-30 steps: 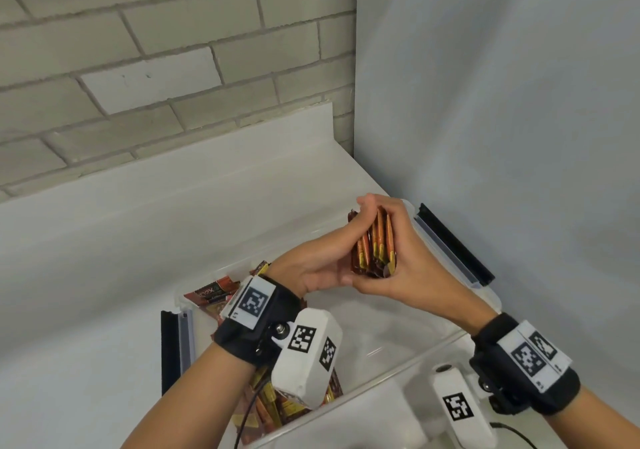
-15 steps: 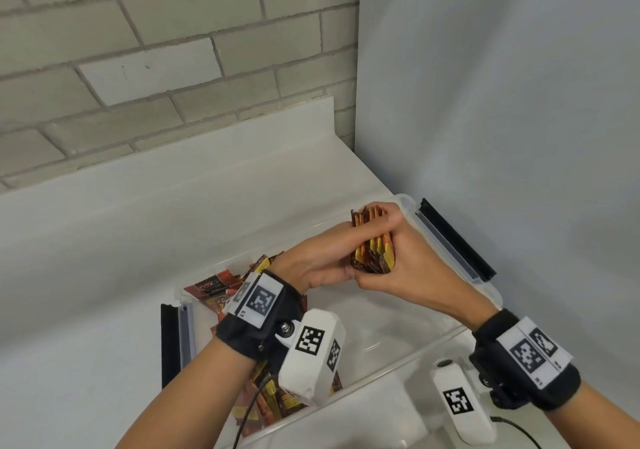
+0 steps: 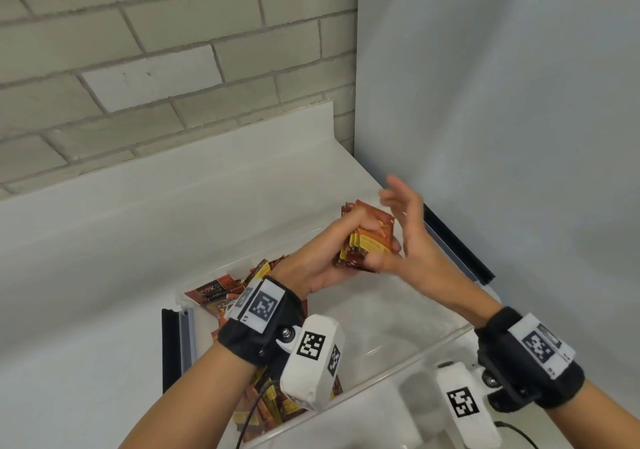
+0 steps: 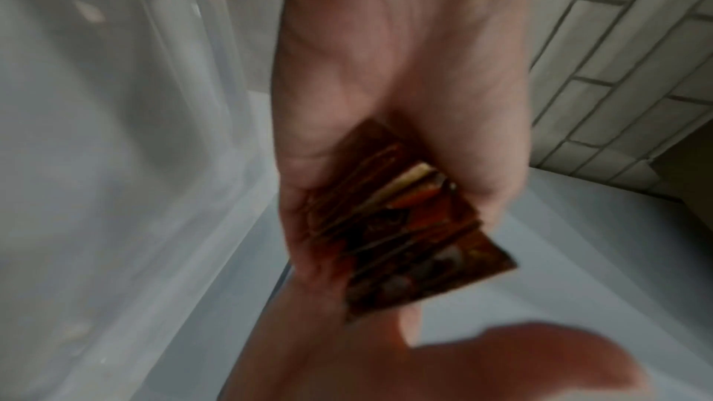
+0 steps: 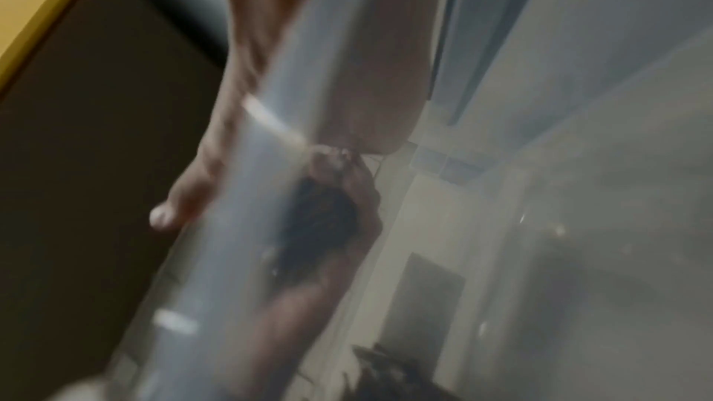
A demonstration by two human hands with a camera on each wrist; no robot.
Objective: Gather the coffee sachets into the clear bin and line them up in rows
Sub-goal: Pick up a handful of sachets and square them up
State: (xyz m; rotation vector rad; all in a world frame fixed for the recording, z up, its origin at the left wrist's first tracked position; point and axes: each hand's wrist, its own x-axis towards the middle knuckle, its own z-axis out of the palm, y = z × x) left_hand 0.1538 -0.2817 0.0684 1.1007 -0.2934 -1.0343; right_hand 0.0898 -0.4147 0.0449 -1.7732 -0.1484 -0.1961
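Observation:
My left hand grips a stack of red-orange coffee sachets above the far right part of the clear bin. In the left wrist view the stack of sachets sits between thumb and fingers. My right hand is beside the stack with fingers spread and straight, its thumb touching the stack's lower edge. A loose pile of sachets lies in the bin's left part, partly hidden by my left wrist. The right wrist view is blurred.
The bin stands on a white counter in a corner, with a brick wall behind and a white panel to the right. Black clip handles sit at the bin's left end and right end.
My right hand has let go of the stack and opened its fingers. The stack has tilted so its printed face shows, now held by my left hand.

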